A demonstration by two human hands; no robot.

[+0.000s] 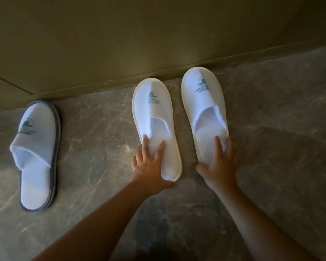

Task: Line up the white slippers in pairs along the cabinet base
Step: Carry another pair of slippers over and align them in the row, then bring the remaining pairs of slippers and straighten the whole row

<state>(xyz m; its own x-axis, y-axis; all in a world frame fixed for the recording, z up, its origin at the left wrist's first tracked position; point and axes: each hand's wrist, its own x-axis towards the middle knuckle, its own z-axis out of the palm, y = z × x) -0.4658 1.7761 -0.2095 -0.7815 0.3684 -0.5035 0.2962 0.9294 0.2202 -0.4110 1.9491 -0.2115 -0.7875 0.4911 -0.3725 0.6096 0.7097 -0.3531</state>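
Two white slippers with cream trim and a green logo lie side by side on the floor, toes against the cabinet base (102,86). My left hand (149,166) rests flat on the heel end of the middle slipper (154,110), fingers spread straight and thumb against the heel edge. The heel of the right slipper (203,102) lies under my right hand (220,164), whose fingers are straight and whose thumb sits beside the sole's left edge. A third white slipper with grey trim (36,147) lies apart at the left, its toe also near the cabinet base.
The floor (102,138) is dark grey marble-like tile with a wide gap between the grey-trimmed slipper and the cream-trimmed pair. The olive-brown cabinet front (120,34) fills the upper view, and its corner meets another panel at the far left.
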